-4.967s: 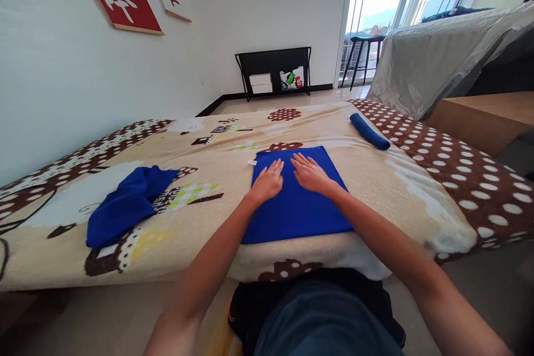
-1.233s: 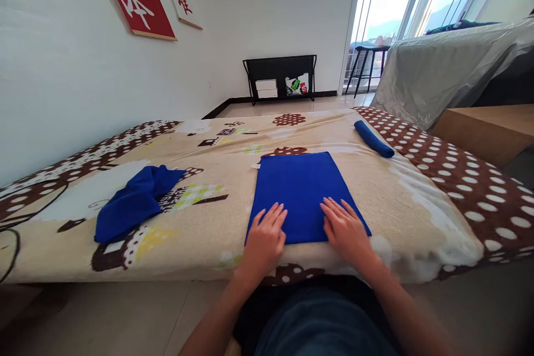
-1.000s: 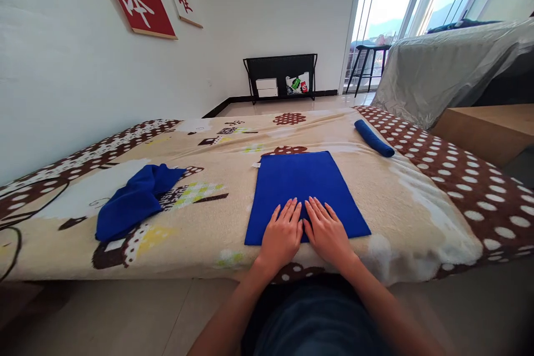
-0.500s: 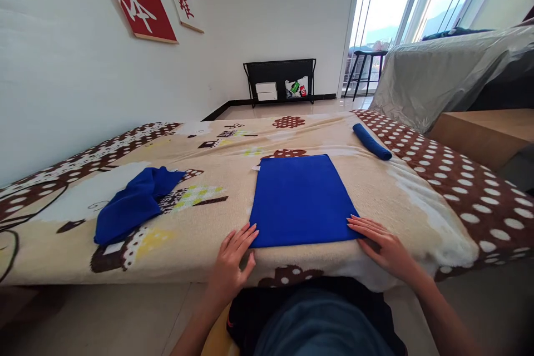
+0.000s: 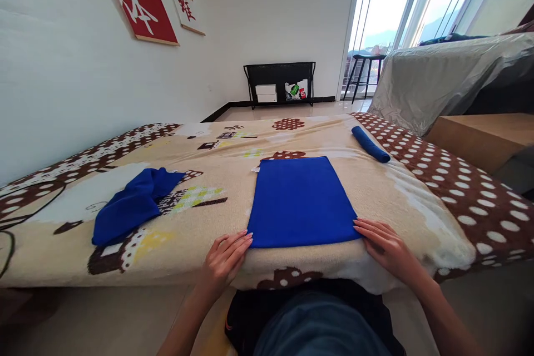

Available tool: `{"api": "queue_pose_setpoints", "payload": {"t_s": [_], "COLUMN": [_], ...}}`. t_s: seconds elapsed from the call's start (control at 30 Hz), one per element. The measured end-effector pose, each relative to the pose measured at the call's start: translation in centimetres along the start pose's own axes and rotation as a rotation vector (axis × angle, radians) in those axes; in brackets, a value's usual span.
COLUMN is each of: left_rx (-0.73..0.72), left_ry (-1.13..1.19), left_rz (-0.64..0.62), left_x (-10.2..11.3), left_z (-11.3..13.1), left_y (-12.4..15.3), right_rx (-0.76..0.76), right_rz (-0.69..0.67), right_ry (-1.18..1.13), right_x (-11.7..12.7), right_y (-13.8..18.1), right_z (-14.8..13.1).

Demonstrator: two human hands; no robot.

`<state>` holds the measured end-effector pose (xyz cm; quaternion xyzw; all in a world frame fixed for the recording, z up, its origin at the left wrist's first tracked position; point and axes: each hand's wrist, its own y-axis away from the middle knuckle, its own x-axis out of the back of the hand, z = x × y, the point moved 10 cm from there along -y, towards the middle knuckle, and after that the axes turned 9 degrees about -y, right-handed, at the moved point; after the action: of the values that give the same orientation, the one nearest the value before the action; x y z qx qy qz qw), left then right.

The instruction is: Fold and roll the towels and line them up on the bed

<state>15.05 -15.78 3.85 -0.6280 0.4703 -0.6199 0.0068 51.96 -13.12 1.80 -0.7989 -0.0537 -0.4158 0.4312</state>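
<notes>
A blue cloth [image 5: 302,203] lies flat on the patterned blanket [image 5: 221,164], with a small white tag at its far left corner. At its near left corner rests my left hand [image 5: 225,258], fingers stretched out, the tips touching the edge. My right hand [image 5: 386,247] lies at the near right corner, fingers extended and touching the cloth there. Off to the left is a crumpled blue cloth [image 5: 136,203]. A rolled blue cloth [image 5: 370,144] lies at the far right, near the blanket's brown dotted border.
Beyond the blanket, a black rack [image 5: 279,80] holding white boxes and a bag stands against the wall. At right are a cardboard box [image 5: 479,136], a plastic-covered piece of furniture [image 5: 442,72] and a black stool [image 5: 367,69]. Red and white scrolls hang on the left wall.
My left hand has slid slightly left and its thumb has drawn in beside the fingers. My right hand has shifted a little right, off the cloth's corner toward its edge. The cloth stays flat.
</notes>
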Motion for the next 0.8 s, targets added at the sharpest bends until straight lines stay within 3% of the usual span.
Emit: {"api": "queue_pose_setpoints", "payload": {"t_s": [0.27,0.53,0.8], "left_rx": [0.09,0.293,0.272], "left_ry": [0.107,0.314,0.276], "left_rz": [0.008,-0.044,-0.036], "left_x": [-0.3,-0.5,1.1], "left_z": [-1.0,-2.7,-2.8], "left_y": [0.3,-0.8,-1.3], "right_rx": [0.004,-0.066,-0.145], "right_rz": [0.086,0.099,0.075], "right_ry": [0.023,-0.048,-0.025], "right_x": [0.9,0.9,1.9], "right_y": [0.2,0.5,0.1], "right_z": [-0.2,0.6,1.1]}}
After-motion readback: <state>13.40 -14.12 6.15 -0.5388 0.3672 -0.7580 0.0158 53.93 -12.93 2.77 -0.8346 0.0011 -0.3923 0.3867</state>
